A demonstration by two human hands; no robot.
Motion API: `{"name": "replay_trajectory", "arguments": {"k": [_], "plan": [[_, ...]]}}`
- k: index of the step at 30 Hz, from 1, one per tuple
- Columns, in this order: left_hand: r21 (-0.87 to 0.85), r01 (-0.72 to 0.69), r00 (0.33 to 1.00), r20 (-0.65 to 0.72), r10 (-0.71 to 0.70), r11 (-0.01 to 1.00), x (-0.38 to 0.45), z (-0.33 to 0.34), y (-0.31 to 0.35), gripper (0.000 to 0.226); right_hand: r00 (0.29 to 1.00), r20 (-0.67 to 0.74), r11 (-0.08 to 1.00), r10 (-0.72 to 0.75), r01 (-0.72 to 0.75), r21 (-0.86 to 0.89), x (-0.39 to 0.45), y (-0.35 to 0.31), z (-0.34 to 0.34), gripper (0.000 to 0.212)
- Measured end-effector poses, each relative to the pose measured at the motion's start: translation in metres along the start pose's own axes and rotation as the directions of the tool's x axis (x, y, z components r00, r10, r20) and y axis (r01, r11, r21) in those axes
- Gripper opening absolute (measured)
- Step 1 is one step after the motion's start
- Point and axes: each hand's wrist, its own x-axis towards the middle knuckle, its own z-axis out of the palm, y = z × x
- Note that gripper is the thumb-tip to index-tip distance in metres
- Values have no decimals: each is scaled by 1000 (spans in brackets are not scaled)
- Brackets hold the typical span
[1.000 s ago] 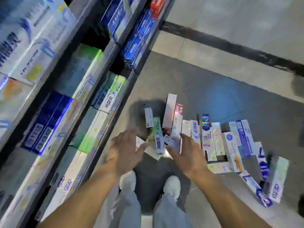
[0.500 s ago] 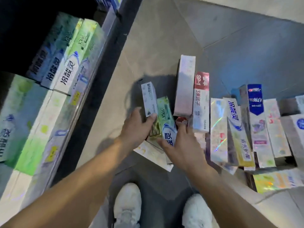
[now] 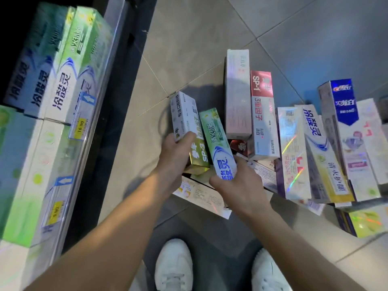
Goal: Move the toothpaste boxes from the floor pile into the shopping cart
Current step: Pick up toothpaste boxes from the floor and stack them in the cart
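Several toothpaste boxes lie in a pile on the grey tiled floor, spreading to the right. My left hand [image 3: 177,157] grips a white and gold box [image 3: 185,120] at the pile's left end, thumb on top. Beside it, my right hand [image 3: 239,183] holds the near end of a green and white box [image 3: 217,141]. Further right lie a pale pink box [image 3: 238,93], a red and white box [image 3: 263,114], a holographic box [image 3: 292,152] and a blue-topped box [image 3: 344,114]. No shopping cart is in view.
A store shelf [image 3: 92,131] full of green and white toothpaste boxes, with yellow price tags, runs along the left. My two white shoes [image 3: 174,264] stand just below the pile. Bare floor tiles [image 3: 199,38] lie beyond the pile.
The view has come down closer to the pile. Both hands reached forward from above the floor and closed on the two leftmost boxes.
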Motion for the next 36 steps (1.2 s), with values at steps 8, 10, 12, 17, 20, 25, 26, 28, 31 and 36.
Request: {"name": "replay_trajectory", "arguments": {"k": [8, 10, 12, 17, 20, 25, 26, 28, 31, 36], "plan": [[-100, -44, 977, 201, 64, 994, -106, -33, 57, 26, 992, 11, 928, -125, 113, 356, -63, -52, -46, 58], [-121, -71, 970, 223, 97, 990, -142, -37, 84, 39, 984, 17, 891, -175, 152, 428, -88, -75, -66, 62], [-164, -81, 959, 257, 122, 983, -182, -39, 116, 38, 975, -3, 857, -220, 195, 476, -117, -102, -89, 64], [-294, -26, 941, 315, 123, 955, -292, -39, 213, 55, 966, -58, 762, -253, 236, 603, -211, -176, -157, 35], [-249, -47, 929, 344, 134, 967, -372, -42, 273, 51, 966, -77, 736, -246, 237, 634, -279, -222, -202, 44], [-235, -176, 921, 302, 244, 956, -525, -47, 376, 65, 970, -79, 677, -232, 219, 703, -418, -306, -286, 11], [-227, -209, 917, 292, 271, 951, -553, -51, 394, 73, 966, -66, 658, -251, 220, 720, -448, -323, -302, 17], [-223, -244, 910, 283, 302, 944, -606, -60, 422, 68, 956, -65, 646, -285, 241, 725, -508, -347, -328, 37], [-272, -292, 857, 351, 377, 917, -680, -66, 452, 61, 926, -149, 606, -346, 342, 719, -584, -370, -358, 54], [-287, -437, 726, 446, 523, 852, -792, -59, 483, 53, 862, -262, 529, -434, 480, 700, -680, -378, -389, 62]]}}
